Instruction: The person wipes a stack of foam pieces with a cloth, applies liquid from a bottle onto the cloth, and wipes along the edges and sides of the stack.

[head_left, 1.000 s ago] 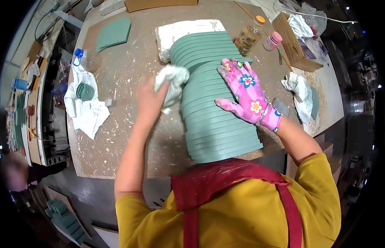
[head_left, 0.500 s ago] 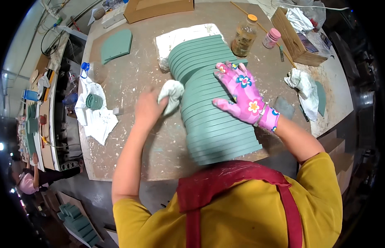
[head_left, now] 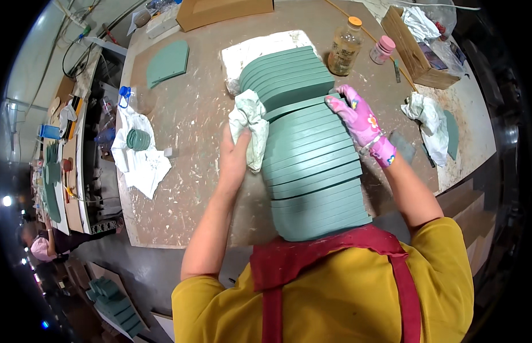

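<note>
A long row of green flat plates (head_left: pixel 314 146) with rounded left corners leans, overlapping, in front of me on the table. My left hand (head_left: pixel 234 157), bare, is closed on a crumpled white cloth (head_left: pixel 248 117) beside the row's left edge; the cloth touches the plates. My right hand (head_left: pixel 363 123), in a pink flowered glove, is at the row's right edge. Its thumb and fingers close on the right end of one green plate (head_left: pixel 300 107), at a gap between the far and near groups. A white block (head_left: pixel 271 43) stands behind the far group.
A bottle (head_left: pixel 345 48) with an orange cap and a pink-lidded jar (head_left: pixel 382 50) stand far right, near a cardboard box (head_left: pixel 426 68). Another white cloth (head_left: pixel 426 123) lies at right. At left are loose green plates (head_left: pixel 167 63) and small green discs (head_left: pixel 138 139) on a white cloth (head_left: pixel 141 171).
My left hand has moved right with the cloth, up against the plates. My right hand has gone from lying spread on top to the right edge. A gap between the plate groups has widened.
</note>
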`<state>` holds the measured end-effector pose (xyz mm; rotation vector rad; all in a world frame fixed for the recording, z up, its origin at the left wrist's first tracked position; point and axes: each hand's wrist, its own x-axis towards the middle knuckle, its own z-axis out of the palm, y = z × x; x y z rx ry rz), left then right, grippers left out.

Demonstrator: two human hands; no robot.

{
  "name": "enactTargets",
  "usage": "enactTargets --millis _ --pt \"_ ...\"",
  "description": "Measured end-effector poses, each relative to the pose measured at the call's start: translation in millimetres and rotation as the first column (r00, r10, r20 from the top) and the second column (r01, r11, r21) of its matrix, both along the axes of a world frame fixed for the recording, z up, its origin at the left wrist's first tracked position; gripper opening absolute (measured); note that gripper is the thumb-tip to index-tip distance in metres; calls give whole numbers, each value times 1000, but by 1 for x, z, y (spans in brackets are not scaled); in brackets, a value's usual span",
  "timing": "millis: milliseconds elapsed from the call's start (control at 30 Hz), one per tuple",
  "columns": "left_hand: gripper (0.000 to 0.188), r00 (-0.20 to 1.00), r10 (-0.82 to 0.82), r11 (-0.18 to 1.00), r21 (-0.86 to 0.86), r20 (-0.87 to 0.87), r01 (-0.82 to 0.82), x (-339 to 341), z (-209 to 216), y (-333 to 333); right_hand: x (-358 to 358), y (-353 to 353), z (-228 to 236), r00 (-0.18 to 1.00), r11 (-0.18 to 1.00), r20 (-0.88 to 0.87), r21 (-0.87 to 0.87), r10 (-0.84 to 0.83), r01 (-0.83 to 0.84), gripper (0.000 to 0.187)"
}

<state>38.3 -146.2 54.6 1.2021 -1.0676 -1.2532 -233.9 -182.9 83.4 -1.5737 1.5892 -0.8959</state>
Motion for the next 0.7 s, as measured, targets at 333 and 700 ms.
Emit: enactTargets --millis 333,700 --pt "31 659 59 946 -254 750 203 6 79 12 -3 14 -14 996 982 -6 -166 -91 89 60" --pt "21 482 -213 872 -57 850 486 -23 63 -19 -8 19 -13 990 989 116 -131 85 -70 35"
